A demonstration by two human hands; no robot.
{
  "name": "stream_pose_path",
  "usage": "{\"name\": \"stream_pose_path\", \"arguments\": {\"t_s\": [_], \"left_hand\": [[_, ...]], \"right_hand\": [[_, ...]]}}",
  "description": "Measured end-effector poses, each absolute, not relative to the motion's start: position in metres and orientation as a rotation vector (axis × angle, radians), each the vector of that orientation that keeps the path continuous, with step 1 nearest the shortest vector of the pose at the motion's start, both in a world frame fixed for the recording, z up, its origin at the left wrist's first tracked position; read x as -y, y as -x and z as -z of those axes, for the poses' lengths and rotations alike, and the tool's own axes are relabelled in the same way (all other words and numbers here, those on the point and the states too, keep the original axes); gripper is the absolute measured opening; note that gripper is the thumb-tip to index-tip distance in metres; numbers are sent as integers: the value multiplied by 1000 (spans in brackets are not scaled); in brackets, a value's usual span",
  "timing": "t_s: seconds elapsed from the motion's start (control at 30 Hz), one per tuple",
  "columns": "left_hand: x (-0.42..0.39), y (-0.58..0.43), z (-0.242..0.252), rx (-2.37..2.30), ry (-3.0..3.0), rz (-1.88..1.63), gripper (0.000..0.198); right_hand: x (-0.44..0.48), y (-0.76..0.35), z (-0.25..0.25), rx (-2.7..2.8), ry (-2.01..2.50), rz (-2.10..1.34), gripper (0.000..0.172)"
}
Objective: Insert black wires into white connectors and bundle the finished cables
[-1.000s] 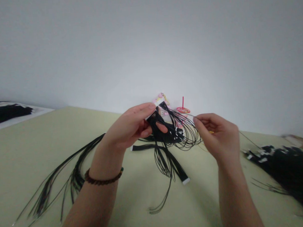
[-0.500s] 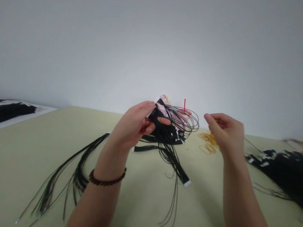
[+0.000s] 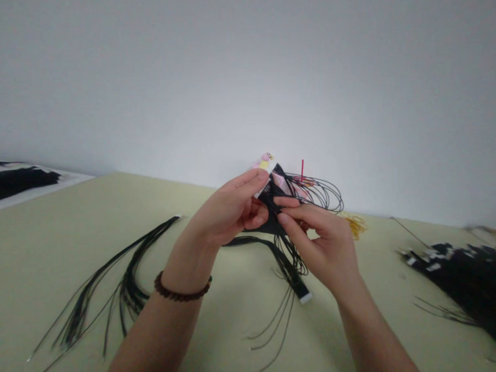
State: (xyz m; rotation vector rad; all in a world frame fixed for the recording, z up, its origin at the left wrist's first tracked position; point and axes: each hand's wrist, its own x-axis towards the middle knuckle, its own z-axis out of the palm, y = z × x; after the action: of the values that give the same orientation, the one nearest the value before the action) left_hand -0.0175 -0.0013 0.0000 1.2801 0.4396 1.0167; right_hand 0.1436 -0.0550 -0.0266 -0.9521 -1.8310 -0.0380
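Observation:
Above the table, my left hand (image 3: 238,211) is closed on a black wire harness (image 3: 268,199) near its white connector, thumb on the connector. My right hand (image 3: 320,232) is closed on the same wires just below the connector, thumb and fingers pinched together. Thin black wires loop out to the right behind my fingers. Underneath lies another black harness (image 3: 281,261) with a white connector at its lower end and a few loose wires. Behind the hands, a pink item (image 3: 267,159) and a thin red stick (image 3: 302,170) are partly hidden.
Yellow rubber bands (image 3: 356,225) lie right of my right hand. A large pile of black harnesses (image 3: 466,281) covers the right side. Loose black wires (image 3: 133,271) lie on the left of the table (image 3: 62,236). More black bundles (image 3: 22,184) rest on a white surface at far left.
My right hand has moved left from beside the yellow rubber bands to the harness and now pinches its wires. My left hand with the harness has shifted slightly right.

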Motion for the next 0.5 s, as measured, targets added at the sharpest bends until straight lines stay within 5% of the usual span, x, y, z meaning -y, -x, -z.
{"name": "stream_pose_path", "arguments": {"t_s": [0.37,0.5], "left_hand": [[3,21,-1,-483,-1315,-1000,18],[1,24,-2,-490,-1338,-1019,17]], "right_hand": [[61,-156,21,1812,1085,13,15],[71,-175,11,1731,1004,-385,8]]}}
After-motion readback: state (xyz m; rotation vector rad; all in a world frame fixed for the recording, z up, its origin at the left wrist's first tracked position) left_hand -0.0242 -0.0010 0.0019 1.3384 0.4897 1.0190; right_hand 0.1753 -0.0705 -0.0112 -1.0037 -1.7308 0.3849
